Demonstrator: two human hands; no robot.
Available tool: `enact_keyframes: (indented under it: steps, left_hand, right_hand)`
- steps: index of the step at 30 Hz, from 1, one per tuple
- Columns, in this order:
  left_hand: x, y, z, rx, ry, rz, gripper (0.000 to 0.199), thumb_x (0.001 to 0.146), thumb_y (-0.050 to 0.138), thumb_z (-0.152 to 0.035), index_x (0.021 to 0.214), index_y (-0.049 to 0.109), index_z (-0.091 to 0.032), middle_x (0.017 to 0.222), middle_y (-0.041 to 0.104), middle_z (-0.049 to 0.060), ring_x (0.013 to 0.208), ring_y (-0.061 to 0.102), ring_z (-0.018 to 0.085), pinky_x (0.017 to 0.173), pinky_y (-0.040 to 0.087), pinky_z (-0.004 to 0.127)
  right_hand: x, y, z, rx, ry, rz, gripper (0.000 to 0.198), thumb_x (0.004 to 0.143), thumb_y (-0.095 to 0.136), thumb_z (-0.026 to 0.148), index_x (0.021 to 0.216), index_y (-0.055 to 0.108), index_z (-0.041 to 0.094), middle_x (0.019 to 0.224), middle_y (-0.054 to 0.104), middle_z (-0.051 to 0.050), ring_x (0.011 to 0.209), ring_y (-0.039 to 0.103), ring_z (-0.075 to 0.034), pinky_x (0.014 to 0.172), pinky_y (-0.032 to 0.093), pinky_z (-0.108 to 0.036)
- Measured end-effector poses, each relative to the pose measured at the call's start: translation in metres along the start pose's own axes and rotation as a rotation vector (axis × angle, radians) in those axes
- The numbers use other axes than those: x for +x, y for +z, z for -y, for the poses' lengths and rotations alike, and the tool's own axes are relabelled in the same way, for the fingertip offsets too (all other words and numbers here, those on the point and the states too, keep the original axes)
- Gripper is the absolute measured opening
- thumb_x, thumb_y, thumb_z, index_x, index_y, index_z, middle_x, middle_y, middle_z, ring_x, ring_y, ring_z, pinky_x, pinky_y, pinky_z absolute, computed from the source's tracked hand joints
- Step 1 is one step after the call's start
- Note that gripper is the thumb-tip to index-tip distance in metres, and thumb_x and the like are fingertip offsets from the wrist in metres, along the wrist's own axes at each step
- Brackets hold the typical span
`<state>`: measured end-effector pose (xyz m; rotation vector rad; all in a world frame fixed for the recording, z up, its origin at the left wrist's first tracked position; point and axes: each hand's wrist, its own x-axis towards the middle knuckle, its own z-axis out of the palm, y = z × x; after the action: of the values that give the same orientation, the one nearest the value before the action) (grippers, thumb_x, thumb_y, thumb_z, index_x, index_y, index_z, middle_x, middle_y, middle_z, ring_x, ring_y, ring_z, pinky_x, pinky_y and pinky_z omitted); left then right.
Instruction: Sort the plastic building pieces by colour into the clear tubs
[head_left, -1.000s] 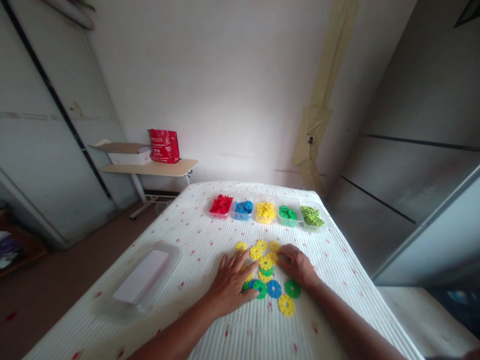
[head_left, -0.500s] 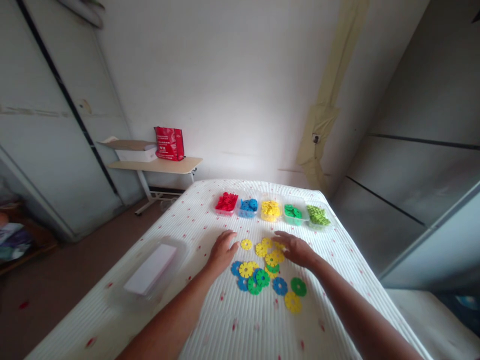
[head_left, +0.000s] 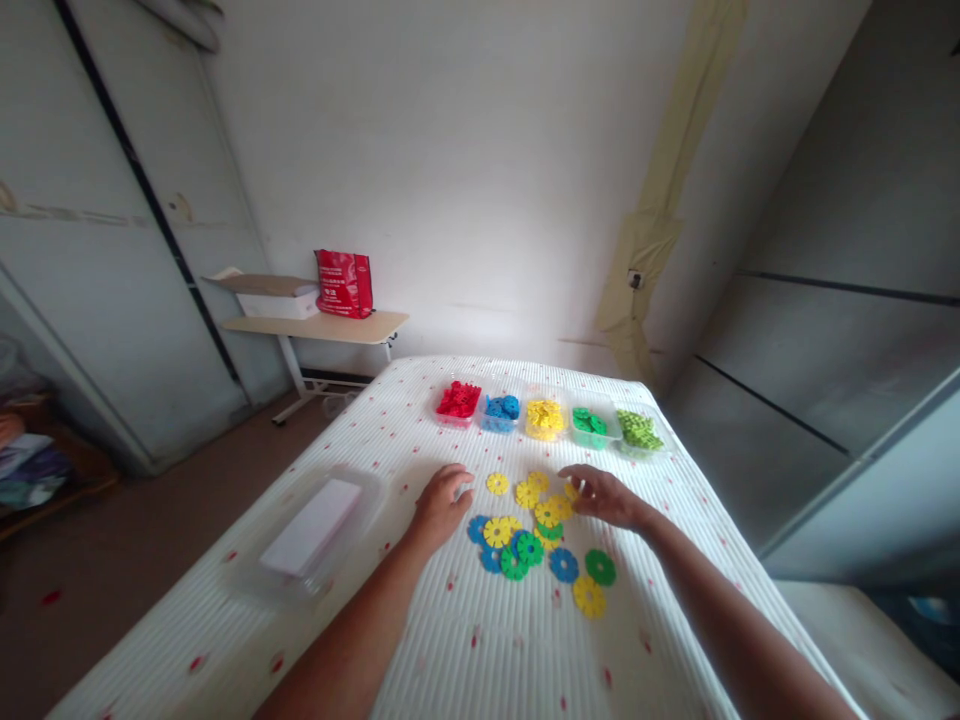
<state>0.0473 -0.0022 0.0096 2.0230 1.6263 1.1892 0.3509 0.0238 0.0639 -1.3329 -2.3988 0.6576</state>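
Note:
Several flower-shaped plastic discs in yellow, green and blue lie loose on the white ribbed cloth, some overlapping. My left hand [head_left: 442,508] is left of the group with fingers apart, holding nothing; a single yellow disc [head_left: 496,484] lies just past its fingertips. On the other side my right hand [head_left: 606,496] has its fingers bent and apart, over the edge of a yellow disc [head_left: 571,491] they partly hide. Between the hands is a yellow cluster [head_left: 547,513]. Nearer to me lie green discs [head_left: 529,548], a blue disc [head_left: 564,565], another green disc [head_left: 600,567] and a yellow disc [head_left: 589,597].
Clear tubs stand in a row at the back: red pieces [head_left: 459,400], blue pieces [head_left: 501,409], yellow pieces [head_left: 545,417], green pieces [head_left: 589,422] and light green pieces [head_left: 639,430]. A clear container with a white block [head_left: 312,527] is at left. Beyond, a side table [head_left: 360,328] carries a red bag [head_left: 344,284].
The view has shifted slightly. My right hand has drawn a little to the right, off the yellow cluster. My left hand stays at nearly the same place; the discs look unmoved.

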Motion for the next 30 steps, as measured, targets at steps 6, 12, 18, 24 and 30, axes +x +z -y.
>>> enact_keyframes:
  steps: [6, 12, 18, 24, 30]
  left_hand:
    - [-0.001, 0.0, 0.0, 0.013, 0.009, 0.019, 0.021, 0.072, 0.052, -0.012, 0.088, 0.064, -0.018, 0.106, 0.06, 0.006, 0.104, 0.054, 0.017, 0.095, 0.043, 0.033]
    - [-0.001, 0.003, 0.004, 0.022, 0.025, 0.002, 0.02, 0.07, 0.053, -0.011, 0.085, 0.065, -0.017, 0.106, 0.059, 0.007, 0.104, 0.054, 0.018, 0.094, 0.044, 0.034]
    - [-0.001, 0.006, 0.005, 0.023, 0.039, -0.021, 0.018, 0.069, 0.054, -0.012, 0.081, 0.066, -0.019, 0.104, 0.06, 0.006, 0.103, 0.055, 0.019, 0.093, 0.044, 0.034]
    - [-0.001, 0.005, 0.005, 0.03, 0.045, -0.016, 0.017, 0.069, 0.054, -0.014, 0.081, 0.066, -0.018, 0.102, 0.061, 0.006, 0.102, 0.056, 0.019, 0.093, 0.044, 0.035]
    - [-0.001, 0.004, 0.004, 0.027, 0.051, -0.006, 0.018, 0.07, 0.054, -0.013, 0.082, 0.066, -0.018, 0.104, 0.06, 0.007, 0.103, 0.055, 0.019, 0.093, 0.044, 0.035]
  right_hand:
    - [0.003, 0.014, 0.017, -0.185, -0.081, 0.07, 0.047, 0.062, 0.059, 0.011, 0.107, 0.06, 0.027, 0.102, 0.056, -0.003, 0.089, 0.056, -0.016, 0.079, 0.044, -0.027]
    - [0.004, 0.013, 0.008, -0.333, -0.074, 0.092, 0.032, 0.064, 0.06, 0.017, 0.096, 0.061, 0.019, 0.094, 0.058, -0.006, 0.085, 0.058, -0.018, 0.073, 0.045, -0.028]
    - [0.019, 0.001, 0.009, -0.351, -0.038, -0.036, 0.037, 0.069, 0.056, 0.019, 0.105, 0.06, 0.017, 0.096, 0.059, -0.008, 0.083, 0.059, -0.018, 0.074, 0.046, -0.028]
    - [0.054, 0.013, 0.021, -0.355, -0.115, 0.063, 0.049, 0.068, 0.058, 0.015, 0.116, 0.057, 0.023, 0.11, 0.054, -0.006, 0.091, 0.057, -0.018, 0.079, 0.045, -0.028]
    - [0.059, 0.02, 0.024, -0.354, 0.003, 0.136, 0.042, 0.064, 0.064, 0.017, 0.106, 0.061, 0.019, 0.103, 0.056, -0.007, 0.09, 0.056, -0.019, 0.076, 0.043, -0.027]
